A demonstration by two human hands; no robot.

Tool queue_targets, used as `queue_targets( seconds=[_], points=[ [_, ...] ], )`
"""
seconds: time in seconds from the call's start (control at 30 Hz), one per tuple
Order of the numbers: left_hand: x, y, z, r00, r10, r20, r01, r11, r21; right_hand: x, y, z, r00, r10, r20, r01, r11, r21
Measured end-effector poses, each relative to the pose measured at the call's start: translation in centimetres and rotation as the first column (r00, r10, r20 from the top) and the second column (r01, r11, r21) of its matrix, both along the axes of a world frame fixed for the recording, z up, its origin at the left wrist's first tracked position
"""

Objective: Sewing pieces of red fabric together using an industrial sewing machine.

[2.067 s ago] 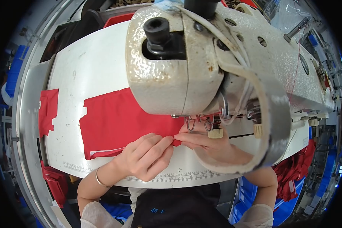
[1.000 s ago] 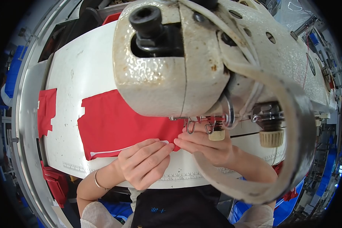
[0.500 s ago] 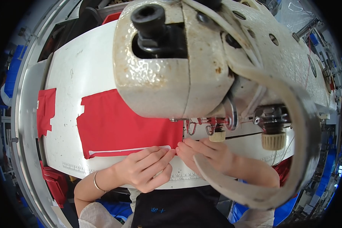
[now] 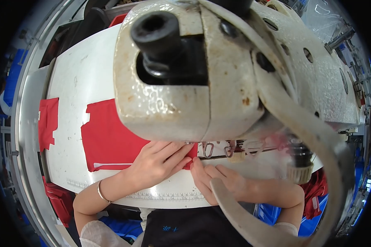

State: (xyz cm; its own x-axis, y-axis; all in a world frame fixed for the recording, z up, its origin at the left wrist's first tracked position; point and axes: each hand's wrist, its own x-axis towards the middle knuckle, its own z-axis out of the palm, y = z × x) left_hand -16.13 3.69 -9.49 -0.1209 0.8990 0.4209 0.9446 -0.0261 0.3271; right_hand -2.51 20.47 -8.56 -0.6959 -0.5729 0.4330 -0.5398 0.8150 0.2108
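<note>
A red fabric piece (image 4: 109,138) with a white strip along its near edge lies on the white table, its right part beneath the sewing machine head (image 4: 165,113). My left hand (image 4: 154,164) rests on this fabric, fingers stretched forward under the machine head and thumb by the right edge. At the fabric's near right corner, my right hand (image 4: 218,181) has its thumb and fingertips closed on the edge. The machine head hides the needle area and the far right of the cloth.
A pale curved guard (image 4: 325,140) arcs in front of my right forearm. Another red fabric piece (image 4: 48,123) lies at the table's left edge. Red cloth hangs below left (image 4: 59,201) and sits at the right (image 4: 315,191). A ruler scale (image 4: 152,197) runs along the near edge.
My left hand has moved forward from the near edge onto the fabric, its fingers straightening toward the machine. My right hand stays at the corner. The machine head appears larger and lower in view.
</note>
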Motion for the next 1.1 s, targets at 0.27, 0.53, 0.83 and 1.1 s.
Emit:
queue_targets(
  seconds=[0.27, 0.53, 0.83, 1.1],
  points=[
    [-1.9, 1.4, -0.5, 0.998, 0.024, 0.063, -0.022, 0.999, -0.030, -1.1, 1.5, -1.2, 0.994, -0.100, -0.037, 0.101, 0.994, 0.030],
    [-3.9, 2.5, -3.2, 0.996, 0.028, 0.088, -0.038, 0.993, 0.116, -1.6, 3.2, -1.7, 0.985, -0.169, 0.045, 0.121, 0.842, 0.525],
    [-2.4, -0.1, 0.5, 0.989, -0.014, 0.145, 0.040, 0.984, -0.175, -2.4, 1.9, -2.5, 0.754, 0.121, 0.645, 0.516, 0.499, -0.697],
    [-2.2, 0.6, 0.3, 0.996, -0.090, 0.004, 0.090, 0.996, -0.023, -0.4, 1.6, -5.0, 0.906, -0.140, 0.399, 0.372, 0.715, -0.593]
  ],
)
